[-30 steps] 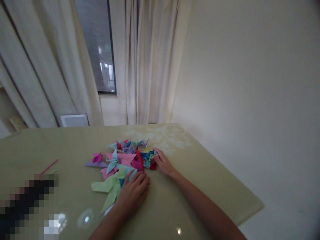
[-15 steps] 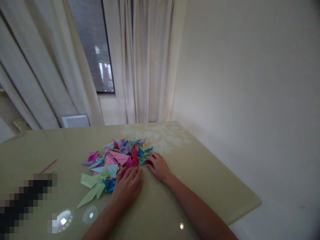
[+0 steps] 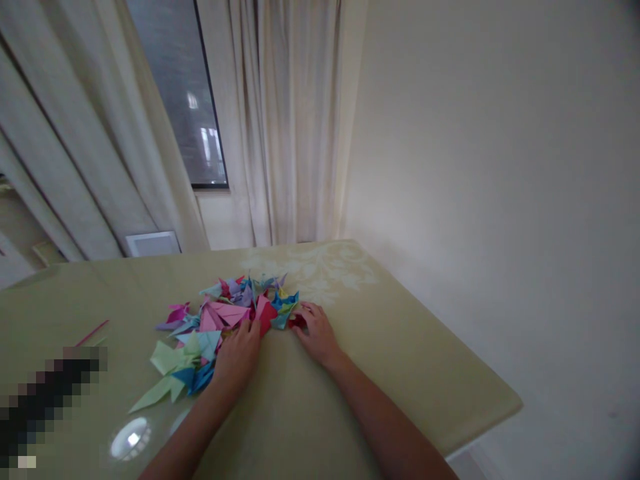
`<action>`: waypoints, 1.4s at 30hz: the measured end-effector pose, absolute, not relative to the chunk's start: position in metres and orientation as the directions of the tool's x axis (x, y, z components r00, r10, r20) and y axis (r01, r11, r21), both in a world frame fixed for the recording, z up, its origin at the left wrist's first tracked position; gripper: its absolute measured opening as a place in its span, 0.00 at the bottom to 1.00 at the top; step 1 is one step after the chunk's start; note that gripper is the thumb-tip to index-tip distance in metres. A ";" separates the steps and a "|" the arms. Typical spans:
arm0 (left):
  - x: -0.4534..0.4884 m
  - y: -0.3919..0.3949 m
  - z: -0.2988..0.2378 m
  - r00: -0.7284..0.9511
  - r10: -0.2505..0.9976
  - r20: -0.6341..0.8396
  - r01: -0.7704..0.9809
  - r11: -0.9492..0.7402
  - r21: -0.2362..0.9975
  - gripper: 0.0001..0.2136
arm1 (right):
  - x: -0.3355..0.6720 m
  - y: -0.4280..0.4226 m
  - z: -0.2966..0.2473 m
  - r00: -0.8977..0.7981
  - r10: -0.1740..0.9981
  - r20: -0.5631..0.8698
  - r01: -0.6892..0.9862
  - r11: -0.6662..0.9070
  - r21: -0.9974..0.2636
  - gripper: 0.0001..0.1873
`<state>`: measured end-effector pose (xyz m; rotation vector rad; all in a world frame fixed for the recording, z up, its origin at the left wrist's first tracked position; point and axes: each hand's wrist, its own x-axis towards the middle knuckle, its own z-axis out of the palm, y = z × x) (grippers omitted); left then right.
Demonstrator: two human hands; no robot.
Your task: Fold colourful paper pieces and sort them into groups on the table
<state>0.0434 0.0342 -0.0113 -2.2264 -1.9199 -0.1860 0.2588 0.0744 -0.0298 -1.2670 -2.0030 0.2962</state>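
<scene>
Several folded paper cranes in many colours lie heaped on the table. At the heap's near edge, my left hand (image 3: pixel 239 352) rests with fingers stretched over the paper, beside a pink crane (image 3: pixel 226 315) and a red crane (image 3: pixel 268 315). A light green crane (image 3: pixel 169 357) and a blue crane (image 3: pixel 195 379) lie left of that wrist. My right hand (image 3: pixel 316 335) is at the right side of the heap, its fingers curled round a small dark red folded paper (image 3: pixel 296 321), mostly hidden. Blue and teal cranes (image 3: pixel 285 303) are just left of its fingertips.
The table (image 3: pixel 380 373) has a pale glossy cover and a corner at the right. A thin pink stick (image 3: pixel 93 332) lies on the left, near a pixelated dark patch. A wall (image 3: pixel 475 200) stands to the right; curtains (image 3: pixel 295 133) and a window (image 3: pixel 187 100) are behind.
My left hand has moved left and slightly forward into the heap. The green and blue cranes beside it have shifted left, and the red crane has turned. My right hand has hardly moved.
</scene>
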 end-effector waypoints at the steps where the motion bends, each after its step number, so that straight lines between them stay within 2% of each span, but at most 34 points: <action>1: 0.042 0.038 -0.013 0.128 0.964 0.234 0.992 -0.124 -0.033 0.20 | 0.261 0.076 -0.031 -0.227 0.861 0.455 0.692 0.472 -0.546 0.16; 4: 0.034 0.042 -0.022 0.106 0.955 0.276 0.988 -0.131 0.077 0.23 | 0.267 0.079 -0.034 -0.185 0.878 0.442 0.730 0.424 -0.536 0.15; 7: 0.023 0.039 -0.026 0.093 0.942 0.322 0.968 -0.162 0.193 0.21 | 0.271 0.078 -0.033 -0.163 0.872 0.461 0.745 0.415 -0.522 0.18; 10: 0.018 0.035 -0.019 0.031 0.887 0.460 0.929 -0.195 0.315 0.17 | 0.269 0.073 -0.027 -0.138 0.844 0.519 0.717 0.447 -0.536 0.18; 14: 0.027 0.028 -0.008 -0.051 0.759 0.649 0.862 -0.295 0.412 0.15 | 0.261 0.064 -0.015 -0.094 0.798 0.595 0.574 0.532 -0.623 0.17; 17: 0.043 0.019 -0.006 0.017 0.703 0.711 0.815 -0.421 0.398 0.13 | 0.254 0.056 -0.009 -0.091 0.817 0.569 0.365 0.559 -0.744 0.21; 21: 0.064 0.006 -0.009 0.168 0.705 0.689 0.759 -0.539 0.366 0.12 | 0.247 0.048 -0.004 -0.131 0.871 0.473 0.028 0.480 -0.877 0.23; 25: 0.073 0.003 -0.013 0.191 0.719 0.668 0.700 -0.577 0.421 0.11 | 0.248 0.046 -0.001 -0.084 0.906 0.415 -0.207 0.391 -0.897 0.20; 30: 0.073 0.008 -0.022 0.163 0.704 0.691 0.632 -0.613 0.475 0.11 | 0.254 0.050 0.002 -0.055 0.944 0.326 -0.242 0.304 -0.921 0.21; 37: 0.074 0.003 -0.016 0.112 0.867 0.486 0.492 -0.473 0.730 0.10 | 0.251 0.050 0.002 0.003 0.959 0.282 -0.286 0.271 -0.919 0.23; 42: 0.072 0.002 -0.013 0.102 0.882 0.461 0.493 -0.447 0.746 0.10 | 0.251 0.048 0.006 -0.027 0.961 0.274 -0.305 0.253 -0.918 0.19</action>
